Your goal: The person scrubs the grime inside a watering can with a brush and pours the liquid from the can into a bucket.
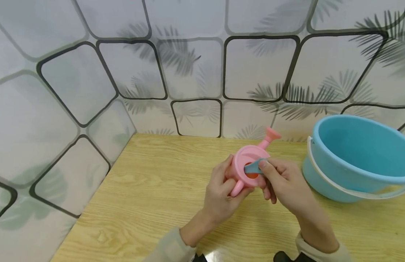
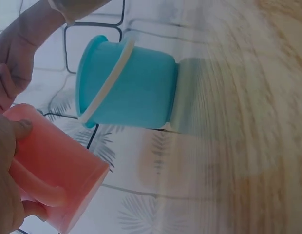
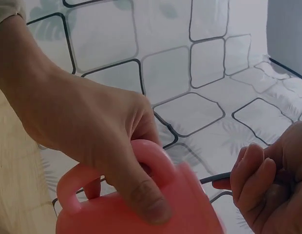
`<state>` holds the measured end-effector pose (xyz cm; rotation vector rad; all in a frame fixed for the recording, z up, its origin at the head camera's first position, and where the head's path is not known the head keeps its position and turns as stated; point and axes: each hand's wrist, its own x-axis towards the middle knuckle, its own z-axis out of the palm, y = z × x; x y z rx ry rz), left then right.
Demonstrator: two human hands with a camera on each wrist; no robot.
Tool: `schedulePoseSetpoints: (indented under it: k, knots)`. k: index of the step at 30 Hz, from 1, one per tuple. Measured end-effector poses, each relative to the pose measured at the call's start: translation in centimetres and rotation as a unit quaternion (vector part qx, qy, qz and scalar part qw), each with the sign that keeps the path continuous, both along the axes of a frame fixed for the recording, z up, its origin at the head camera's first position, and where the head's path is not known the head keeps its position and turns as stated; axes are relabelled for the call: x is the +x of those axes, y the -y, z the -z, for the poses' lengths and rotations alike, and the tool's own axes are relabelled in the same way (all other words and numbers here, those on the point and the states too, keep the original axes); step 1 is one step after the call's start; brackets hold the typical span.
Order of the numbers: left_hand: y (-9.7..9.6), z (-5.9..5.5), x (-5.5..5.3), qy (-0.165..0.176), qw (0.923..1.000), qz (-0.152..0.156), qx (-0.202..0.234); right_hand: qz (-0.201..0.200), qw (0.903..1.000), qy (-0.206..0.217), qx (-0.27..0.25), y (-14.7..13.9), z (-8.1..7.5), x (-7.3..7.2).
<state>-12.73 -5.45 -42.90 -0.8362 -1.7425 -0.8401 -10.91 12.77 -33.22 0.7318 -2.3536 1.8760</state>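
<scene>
The right hand (image 1: 287, 182) is pinching a flat blue-grey piece (image 1: 254, 166) between thumb and fingers, its grip closing firmly at one end while the other end is reaching into the mouth of a pink watering can (image 1: 239, 154). The left hand (image 1: 220, 193) is clamping its grip around the can's handle side, apparently to keep it steady and to turn the opening toward the right hand. An orange-red item (image 1: 252, 175) is showing inside the can, partly hidden beneath the blue-grey piece. The can is hanging tilted above the wood-grain tabletop (image 1: 140, 182), right of its middle, its spout (image 1: 272, 135) pointing toward the back edge. Near the tabletop's back right corner, a light blue bucket (image 1: 340, 173) is standing upright, its white handle (image 1: 320, 170) hanging down the near side, probably leaving the mouth unobstructed. Leaf-patterned panels (image 1: 195, 83) are rising behind the back edge.
</scene>
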Motion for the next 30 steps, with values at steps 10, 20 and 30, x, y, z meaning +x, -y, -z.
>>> schedulePoseSetpoints:
  k: [10,20,30]
  knots:
    - [0.0,0.0,-0.1,0.007,0.9998,0.018,0.0,0.011,0.9998,-0.015,0.002,-0.4,-0.4,0.5]
    - [0.0,-0.1,-0.2,0.004,0.9998,0.015,0.016,0.036,0.999,-0.028,0.001,-0.4,-0.6,1.0]
    - [0.2,0.1,-0.3,0.004,0.9999,-0.012,0.01,0.094,0.9912,-0.074,0.057,1.4,0.0,0.8]
